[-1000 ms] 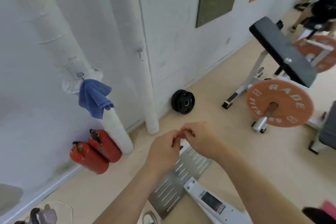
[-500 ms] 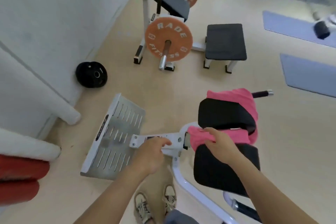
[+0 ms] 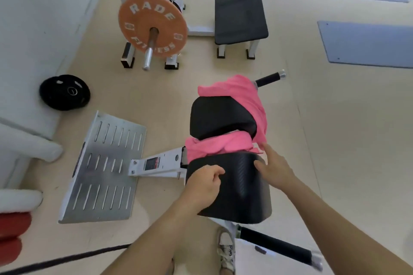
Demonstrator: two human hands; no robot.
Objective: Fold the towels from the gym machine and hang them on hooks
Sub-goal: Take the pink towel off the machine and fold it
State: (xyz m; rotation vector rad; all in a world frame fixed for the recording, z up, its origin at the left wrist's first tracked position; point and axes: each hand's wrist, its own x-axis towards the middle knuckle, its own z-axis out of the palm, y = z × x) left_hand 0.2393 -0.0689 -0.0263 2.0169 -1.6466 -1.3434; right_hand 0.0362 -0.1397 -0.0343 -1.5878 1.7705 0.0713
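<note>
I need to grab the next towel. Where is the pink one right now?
In the head view, the pink towel lies draped over the machine's upper black pad, bunched in the gap above the lower black pad, just beyond the right hand.

Left hand (image 3: 204,185) loosely curled, right hand (image 3: 276,168) spread

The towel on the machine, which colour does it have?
Pink, plain with no pattern. The towel shows best in the head view, draped around the black pad.

One head-worn wide-angle view looks steeply down, close over the gym machine (image 3: 228,185) and floor (image 3: 335,129)
</note>
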